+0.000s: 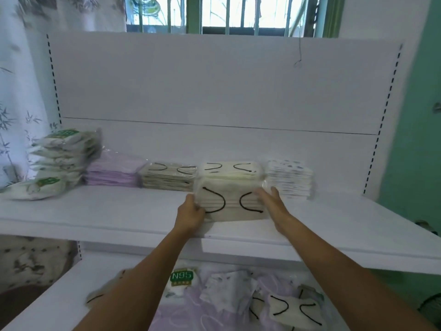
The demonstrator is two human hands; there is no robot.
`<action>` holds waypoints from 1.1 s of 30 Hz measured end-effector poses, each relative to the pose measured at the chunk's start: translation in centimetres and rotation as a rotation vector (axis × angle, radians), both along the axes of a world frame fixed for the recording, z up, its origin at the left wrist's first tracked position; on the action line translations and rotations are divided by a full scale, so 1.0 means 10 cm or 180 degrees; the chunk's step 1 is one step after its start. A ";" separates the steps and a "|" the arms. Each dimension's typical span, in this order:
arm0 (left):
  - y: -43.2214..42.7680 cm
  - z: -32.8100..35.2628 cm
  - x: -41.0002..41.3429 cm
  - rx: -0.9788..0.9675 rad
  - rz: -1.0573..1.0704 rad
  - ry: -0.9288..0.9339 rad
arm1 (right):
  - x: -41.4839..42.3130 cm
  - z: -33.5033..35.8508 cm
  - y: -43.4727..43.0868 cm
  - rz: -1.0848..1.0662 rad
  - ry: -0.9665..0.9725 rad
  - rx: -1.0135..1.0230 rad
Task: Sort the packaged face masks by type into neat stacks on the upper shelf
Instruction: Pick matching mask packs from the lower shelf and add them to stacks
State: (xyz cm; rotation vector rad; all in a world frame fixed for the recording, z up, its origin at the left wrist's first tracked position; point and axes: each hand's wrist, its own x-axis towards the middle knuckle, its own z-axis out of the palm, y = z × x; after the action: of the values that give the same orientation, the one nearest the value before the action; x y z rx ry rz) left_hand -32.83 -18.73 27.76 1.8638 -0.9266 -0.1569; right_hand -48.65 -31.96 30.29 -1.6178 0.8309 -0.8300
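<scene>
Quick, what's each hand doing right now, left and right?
Left hand: grips the left end of the beige mask pack.
Right hand: open, straight fingers pressed on the pack's right end; slightly blurred.

Daylight is pouring through a barred window [238, 15] high above the fingers [263, 197]. Straight beyond them a white back panel [214, 80] is rising, with rows of dark slots [53, 77] running down its edges. Far to the left of the fingers a pale curtain [19, 91] printed with bamboo is hanging. Well to their right a green wall [420, 115] is showing. A thin cord [299, 53] is dangling down the panel, up and to the right.
</scene>
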 end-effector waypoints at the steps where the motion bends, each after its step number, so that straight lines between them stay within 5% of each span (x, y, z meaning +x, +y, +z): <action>1: 0.02 0.00 -0.01 0.0001 0.0035 -0.0103 | -0.03 -0.03 -0.02 -0.0015 0.0231 -0.0245; 8: 0.24 -0.03 0.16 -0.0075 0.0622 -0.0701 | 0.01 -0.12 -0.06 -0.0306 0.0604 -0.1324; 17: 0.88 -0.07 1.00 -0.0170 0.1468 -0.1388 | 1.20 -0.16 0.33 -0.0035 0.0613 -0.2384; 25: 1.11 0.21 2.36 -0.0107 0.0797 -0.1485 | 2.51 0.10 0.39 -0.0078 0.1106 -0.3280; 33: 0.30 0.47 3.05 -0.0496 0.0537 -0.1252 | 2.71 0.28 -0.07 -0.0594 0.1794 -0.3651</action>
State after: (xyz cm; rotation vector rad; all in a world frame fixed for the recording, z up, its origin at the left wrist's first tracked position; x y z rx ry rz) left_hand -2.36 -15.71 32.41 1.8482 -1.0057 0.3876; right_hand -21.58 -32.65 33.10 -2.9100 0.9563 -1.0874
